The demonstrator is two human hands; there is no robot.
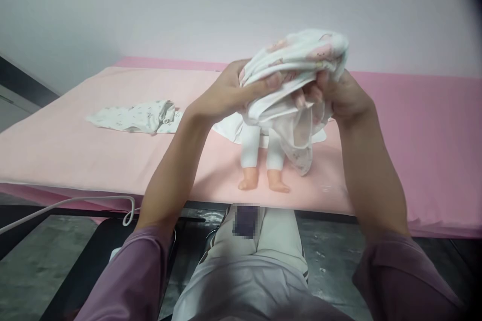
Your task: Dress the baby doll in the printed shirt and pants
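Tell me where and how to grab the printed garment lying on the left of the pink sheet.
Probably by the bunched folds toward the printed garment's right end, pinched from above: they look raised off the pink sheet, while its left part lies flatter. The left forearm hides its right tip, so approach left of that.

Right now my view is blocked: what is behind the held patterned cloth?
Part of a doll: white legs and bare feet show below the patterned cloth, with white fabric on both sides. The doll's upper body is covered.
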